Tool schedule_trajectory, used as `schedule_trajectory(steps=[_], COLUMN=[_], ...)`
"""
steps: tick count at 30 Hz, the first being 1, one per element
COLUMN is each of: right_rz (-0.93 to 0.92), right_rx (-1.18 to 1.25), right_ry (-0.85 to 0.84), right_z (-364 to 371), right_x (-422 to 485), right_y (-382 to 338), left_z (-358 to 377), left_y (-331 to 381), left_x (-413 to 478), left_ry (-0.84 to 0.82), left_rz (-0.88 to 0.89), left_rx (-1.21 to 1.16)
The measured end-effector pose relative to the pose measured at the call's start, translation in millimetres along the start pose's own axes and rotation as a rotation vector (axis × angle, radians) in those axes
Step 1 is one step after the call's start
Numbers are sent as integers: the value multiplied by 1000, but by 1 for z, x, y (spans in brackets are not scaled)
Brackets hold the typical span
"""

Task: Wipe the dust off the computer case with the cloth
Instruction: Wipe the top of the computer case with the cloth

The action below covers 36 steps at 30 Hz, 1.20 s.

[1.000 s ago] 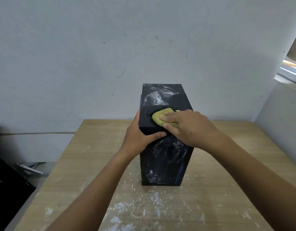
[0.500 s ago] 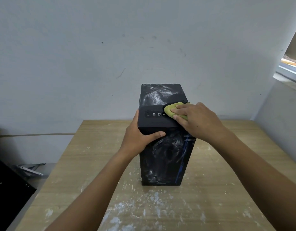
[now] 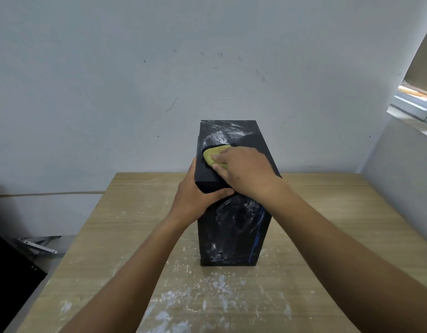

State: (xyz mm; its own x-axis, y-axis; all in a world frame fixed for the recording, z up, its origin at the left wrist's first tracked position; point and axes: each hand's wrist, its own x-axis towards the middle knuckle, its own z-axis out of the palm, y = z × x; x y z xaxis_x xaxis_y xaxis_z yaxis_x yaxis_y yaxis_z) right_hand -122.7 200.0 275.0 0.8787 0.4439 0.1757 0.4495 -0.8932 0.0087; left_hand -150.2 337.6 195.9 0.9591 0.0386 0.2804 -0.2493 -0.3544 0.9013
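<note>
The computer case (image 3: 234, 227) stands upright near the middle of the bench (image 3: 126, 227), with its narrow front face towards the near edge and its long top running away to the far wall (image 3: 111, 80). The case is black. Its top panel carries grey-white dust in curved streaks, heaviest at the far end. The front face shows similar pale smears, densest near the bottom edge, and a thin blue line runs down its right side.

The cloth (image 3: 213, 153) is yellow-green and bunched into a wad. It lies on the top panel, at the left side, towards the near end.

The right hand (image 3: 246, 171) lies on top of the cloth and covers most of it. Its grip is closed on the cloth: the fingers curve over the wad and the thumb bears against the wad's near edge, pressing it to the panel.

The left hand (image 3: 195, 198) holds the near left upper corner of the case. Its grip is closed on the case: the thumb lies across the top of the front face and the fingers run up the left side panel.

White powder (image 3: 207, 289) is scattered over the bench in front of the case and around its base.
</note>
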Motion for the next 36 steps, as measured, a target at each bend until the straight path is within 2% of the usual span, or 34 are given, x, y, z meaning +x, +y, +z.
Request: schedule_trajectory(steps=[6,9,13,17,21,24,28,32,36], right_rz=[-81,-69,-10,113,148,113,23,-68,-79], right_rx=[100,188,191,123,-2,-46,-41,59,73], right_ry=[-5,-20,-18,-52,-67,-50,-23,-46,-45], right_z=[-3,-9,-12,-21,-20,-12,-8,-14,-16], right_x=[-18,-39,-58,-56,-34,-16,-20,-43,-42], right_y=[-17,-2,36,70,67,48,26,27,31], left_z=[-1,-3,-8,-13,-17,-17,-17,-15,-16], left_y=[0,2,4,6,6,6,4,0,-1], left_x=[1,-1,-3,-4,-2,1,3,5,7], left_ry=[8,0,-3,-14,-33,-39,-15,2,27], left_rz=[-24,9,49,68,211,271,251,250,289], left_rx=[61,42,50,205,417,518,516,508,537])
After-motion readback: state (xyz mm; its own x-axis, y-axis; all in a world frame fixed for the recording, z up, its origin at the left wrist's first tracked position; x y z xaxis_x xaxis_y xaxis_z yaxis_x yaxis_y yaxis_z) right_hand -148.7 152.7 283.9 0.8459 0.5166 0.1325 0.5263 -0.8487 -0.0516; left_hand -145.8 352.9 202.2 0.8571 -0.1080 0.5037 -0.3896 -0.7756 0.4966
